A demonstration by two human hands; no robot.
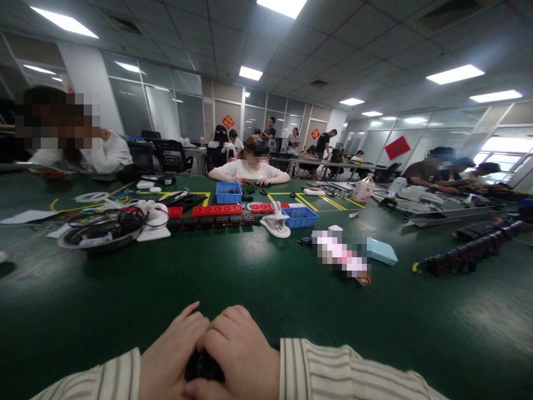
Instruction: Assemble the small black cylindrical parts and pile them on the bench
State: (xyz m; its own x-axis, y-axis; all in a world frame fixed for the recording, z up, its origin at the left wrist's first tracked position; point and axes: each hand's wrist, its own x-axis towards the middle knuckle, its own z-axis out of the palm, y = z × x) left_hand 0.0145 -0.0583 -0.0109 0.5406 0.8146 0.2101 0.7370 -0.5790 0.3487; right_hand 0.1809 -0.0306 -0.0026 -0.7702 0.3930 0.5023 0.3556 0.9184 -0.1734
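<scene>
The left hand (172, 344) and the right hand (244, 347) curl together around a dark object (204, 368), which they largely cover, toward the near edge of the green bench (104, 300). A metal bowl (112, 243) stands toward the left edge; a light-blue case (382, 251) lies right of centre; a white clip (276, 223) sits between them

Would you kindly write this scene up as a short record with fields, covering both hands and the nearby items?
Left hand: cupped beside a dark glossy object, mostly hidden
Right hand: curled over the same object
Sleeves: cream with brown stripes
Surface: glossy green tabletop
Ahead: white plastic clip, two blue plastic bins
Ahead left: round silver metal bowl
Ahead right: pale blue rectangular box
Opposite: person in a white top
</scene>
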